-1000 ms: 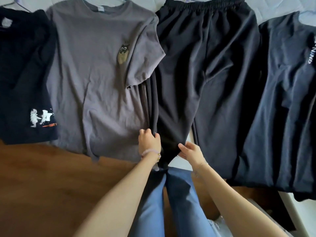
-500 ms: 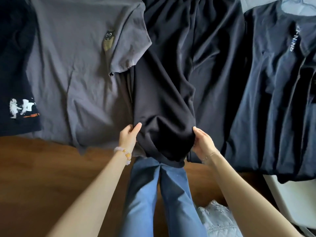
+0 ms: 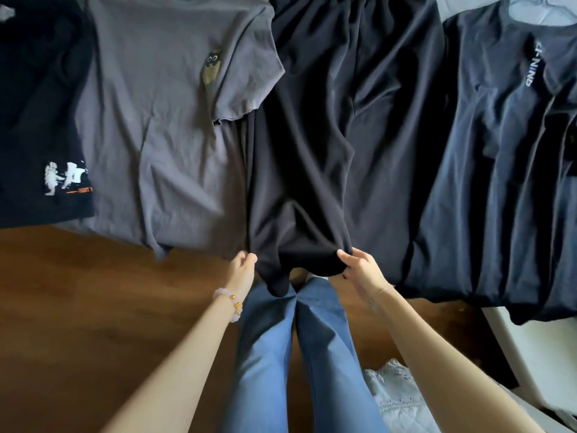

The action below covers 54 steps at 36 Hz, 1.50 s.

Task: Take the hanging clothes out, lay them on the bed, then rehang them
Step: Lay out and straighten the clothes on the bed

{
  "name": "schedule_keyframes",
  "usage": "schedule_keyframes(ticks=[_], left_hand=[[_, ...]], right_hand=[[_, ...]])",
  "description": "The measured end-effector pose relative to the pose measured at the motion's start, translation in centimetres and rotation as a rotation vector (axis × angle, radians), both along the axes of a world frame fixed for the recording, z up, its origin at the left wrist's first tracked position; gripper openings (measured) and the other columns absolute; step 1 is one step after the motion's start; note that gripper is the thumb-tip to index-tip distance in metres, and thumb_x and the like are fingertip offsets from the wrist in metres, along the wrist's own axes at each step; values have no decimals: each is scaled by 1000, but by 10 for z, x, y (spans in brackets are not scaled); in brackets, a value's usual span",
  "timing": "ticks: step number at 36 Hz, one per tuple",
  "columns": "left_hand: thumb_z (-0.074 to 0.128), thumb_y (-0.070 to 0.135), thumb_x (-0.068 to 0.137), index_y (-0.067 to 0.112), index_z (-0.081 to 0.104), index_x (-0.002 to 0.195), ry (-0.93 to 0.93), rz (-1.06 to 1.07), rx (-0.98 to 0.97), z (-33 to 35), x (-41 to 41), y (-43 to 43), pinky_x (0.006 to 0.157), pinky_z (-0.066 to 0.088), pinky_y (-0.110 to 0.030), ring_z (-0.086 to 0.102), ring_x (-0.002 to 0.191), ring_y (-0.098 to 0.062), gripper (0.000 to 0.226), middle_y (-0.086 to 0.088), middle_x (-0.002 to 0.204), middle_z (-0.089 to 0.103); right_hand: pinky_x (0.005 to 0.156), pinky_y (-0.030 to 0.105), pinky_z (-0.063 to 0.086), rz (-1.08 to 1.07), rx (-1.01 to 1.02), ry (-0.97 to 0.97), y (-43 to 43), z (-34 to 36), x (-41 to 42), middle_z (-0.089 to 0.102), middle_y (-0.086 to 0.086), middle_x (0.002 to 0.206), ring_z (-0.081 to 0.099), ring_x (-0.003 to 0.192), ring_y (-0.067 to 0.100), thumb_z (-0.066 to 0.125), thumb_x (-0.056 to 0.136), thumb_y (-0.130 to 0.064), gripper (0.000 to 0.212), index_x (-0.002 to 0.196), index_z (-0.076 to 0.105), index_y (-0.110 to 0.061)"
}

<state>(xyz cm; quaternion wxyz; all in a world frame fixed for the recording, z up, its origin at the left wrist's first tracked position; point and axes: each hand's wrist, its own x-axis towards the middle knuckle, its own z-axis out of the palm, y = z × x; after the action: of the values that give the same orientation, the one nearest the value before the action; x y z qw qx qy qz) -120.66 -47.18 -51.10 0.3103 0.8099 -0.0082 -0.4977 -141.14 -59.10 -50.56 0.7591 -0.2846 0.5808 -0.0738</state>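
Note:
Black trousers [image 3: 337,135] lie lengthwise on the bed between a grey T-shirt [image 3: 162,120] with a small owl print and a dark navy T-shirt [image 3: 487,182] with white lettering. Their left leg hangs over the bed's edge. My left hand [image 3: 242,270] pinches that leg's hem at its left corner. My right hand [image 3: 359,267] grips the same hem at its right corner. A black T-shirt [image 3: 37,120] with a white print lies at the far left.
A pale hanger [image 3: 543,7] shows in the navy T-shirt's neck at the top right. Brown wooden floor [image 3: 93,307] lies below the bed's edge. My legs in blue jeans [image 3: 296,354] stand at the bed. A pale lace cloth [image 3: 396,398] lies on the floor at the lower right.
My hands have spread apart along the trouser leg's hem, from close together to its two corners, drawing the leg flat and wide. The view has shifted slightly.

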Motion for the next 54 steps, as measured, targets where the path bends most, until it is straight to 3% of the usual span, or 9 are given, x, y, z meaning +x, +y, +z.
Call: schedule_keyframes(ticks=[2, 5, 8, 19, 27, 40, 44, 53, 54], left_hand=[[43, 25, 82, 11, 55, 70, 3, 72, -8, 9, 3, 6, 80, 42, -36, 52, 108, -47, 22, -14, 74, 55], [39, 12, 90, 22, 51, 53, 103, 332, -111, 21, 8, -3, 53, 41, -20, 38, 61, -21, 40, 0, 58, 47], [46, 24, 95, 6, 61, 109, 242, 466, -104, 32, 11, -17, 85, 42, -25, 59, 100, -24, 28, -7, 111, 60], [89, 27, 45, 5, 18, 145, 511, -159, 103, 49, 15, 30, 114, 31, -41, 40, 134, -21, 125, -4, 145, 42], [79, 27, 62, 4, 32, 136, 465, -334, 316, 59, 28, 74, 106, 38, -31, 48, 124, -22, 91, -9, 142, 45], [36, 53, 93, 20, 57, 77, -582, -639, 541, 59, 67, 120, 69, 48, -36, 58, 77, -35, 42, -16, 96, 69], [52, 42, 91, 13, 51, 133, -437, -405, 528, 46, 73, 127, 92, 45, -44, 53, 116, -41, 51, -18, 131, 57], [59, 9, 86, 3, 52, 119, -227, -394, 513, 21, 65, 100, 88, 44, -32, 55, 111, -33, 34, -14, 115, 58], [60, 6, 85, 3, 54, 117, -235, -410, 468, 21, 61, 90, 87, 44, -31, 56, 109, -33, 33, -15, 113, 60]], right_hand=[[64, 20, 56, -68, 22, -84, -1, 11, -3, 77, 2, 87, 73, 82, 13, 47, 95, -8, 20, 105, 64, -3], [58, 22, 56, -176, 56, -182, -5, 27, -7, 77, 4, 86, 73, 79, 14, 48, 96, -10, 19, 100, 65, -5], [58, 23, 56, -203, 62, -215, -11, 39, -10, 76, 7, 91, 74, 81, 17, 56, 92, -20, 18, 99, 68, -9], [74, 30, 58, -2, 261, -245, 12, 47, -30, 73, 14, 105, 70, 98, 27, 75, 73, -20, 24, 92, 77, -6], [65, 29, 58, 131, 265, -82, 38, 42, -31, 73, 6, 106, 72, 88, 19, 56, 93, -19, 24, 115, 60, -10], [62, 22, 55, 354, 121, 125, 88, 23, 34, 57, 5, 70, 59, 55, 10, 54, 94, -14, 12, 82, 54, -13], [62, 25, 49, 387, 101, 184, 96, 16, 47, 55, 8, 76, 56, 59, 15, 53, 94, -11, 11, 83, 51, -9], [55, 24, 32, 508, 2, 405, 70, -1, 13, 57, 37, 89, 34, 87, 11, 52, 85, 0, 25, 103, 61, 15], [57, 26, 33, 477, -11, 435, 65, -4, 4, 57, 36, 88, 62, 101, 45, 53, 83, 1, 20, 95, 62, 14]])
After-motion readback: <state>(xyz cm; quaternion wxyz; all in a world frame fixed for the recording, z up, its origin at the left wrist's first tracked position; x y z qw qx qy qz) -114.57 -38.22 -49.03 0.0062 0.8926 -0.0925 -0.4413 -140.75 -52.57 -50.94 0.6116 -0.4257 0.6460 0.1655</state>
